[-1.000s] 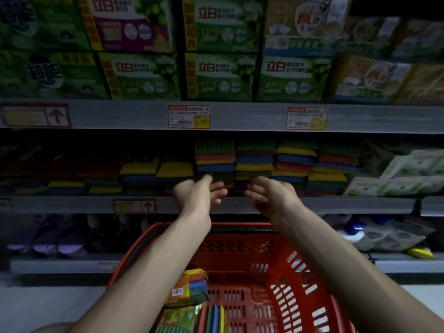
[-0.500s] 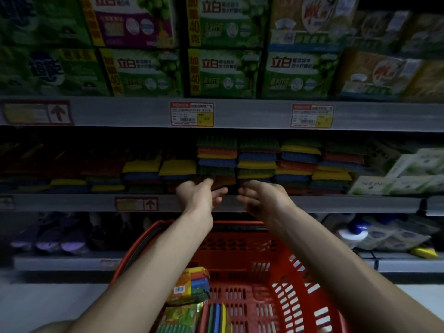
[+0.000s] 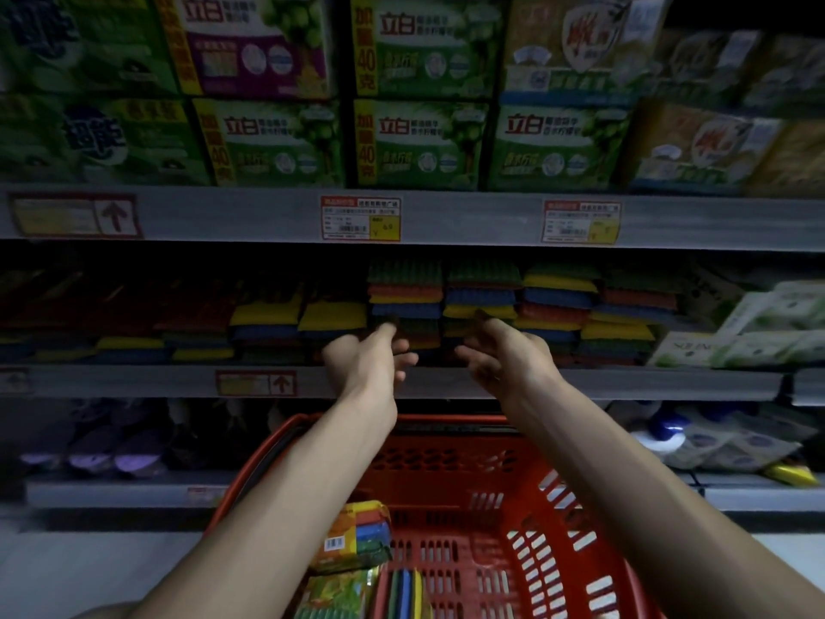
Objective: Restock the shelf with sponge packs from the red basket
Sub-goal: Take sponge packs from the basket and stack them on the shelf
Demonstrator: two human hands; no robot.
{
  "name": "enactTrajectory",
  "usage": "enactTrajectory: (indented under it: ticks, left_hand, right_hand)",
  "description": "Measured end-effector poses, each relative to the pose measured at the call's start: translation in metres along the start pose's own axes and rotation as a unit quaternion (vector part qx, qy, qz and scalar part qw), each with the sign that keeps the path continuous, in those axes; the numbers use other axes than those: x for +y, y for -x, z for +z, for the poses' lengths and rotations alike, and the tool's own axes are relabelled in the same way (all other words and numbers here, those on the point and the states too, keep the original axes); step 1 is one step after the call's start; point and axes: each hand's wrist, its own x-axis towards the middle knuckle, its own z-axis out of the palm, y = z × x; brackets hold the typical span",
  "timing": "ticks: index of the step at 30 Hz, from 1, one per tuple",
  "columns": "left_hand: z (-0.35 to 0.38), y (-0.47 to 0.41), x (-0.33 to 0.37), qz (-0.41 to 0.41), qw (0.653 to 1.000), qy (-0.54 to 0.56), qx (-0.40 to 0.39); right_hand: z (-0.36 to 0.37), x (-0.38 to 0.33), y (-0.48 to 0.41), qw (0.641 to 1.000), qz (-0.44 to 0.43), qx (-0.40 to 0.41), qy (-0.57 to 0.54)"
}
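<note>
Fingers [image 3: 404,361] relaxed, holding nothing; left hand [image 3: 364,364], right hand [image 3: 509,366] at shelf [image 3: 625,382] sponge stacks [image 3: 404,301]. Approx 3 sponge packs [image 3: 357,536] left in red basket [image 3: 446,466]; restock incomplete.

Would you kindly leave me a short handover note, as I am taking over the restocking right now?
Left hand: open, holding nothing, at the front of the sponge stacks on the middle shelf.
Right hand: open, no grip on anything, beside it at the same stacks.
Red basket: below the arms, with at least three sponge packs in its near left corner.
Done: several stacks stand on the shelf.
Left: shelve the packs from the basket.
</note>
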Motion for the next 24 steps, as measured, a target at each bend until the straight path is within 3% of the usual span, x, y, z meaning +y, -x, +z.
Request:
enactTrajectory:
  ticks: [4, 9, 24]
  left_hand:
    - [-0.005, 0.001, 0.011, -0.036, 0.996, 0.004, -0.084]
    - [0.001, 0.007, 0.009, -0.005, 1.0, -0.002, -0.004]
    - [0.001, 0.016, 0.015, 0.031, 0.999, 0.017, 0.032]
  right_hand:
    - [-0.002, -0.001, -0.001, 1.0, -0.006, 0.002, 0.009]
    - [-0.003, -0.002, 0.0, 1.0, -0.018, 0.007, 0.015]
    - [-0.005, -0.003, 0.002, 1.0, -0.018, 0.006, 0.018]
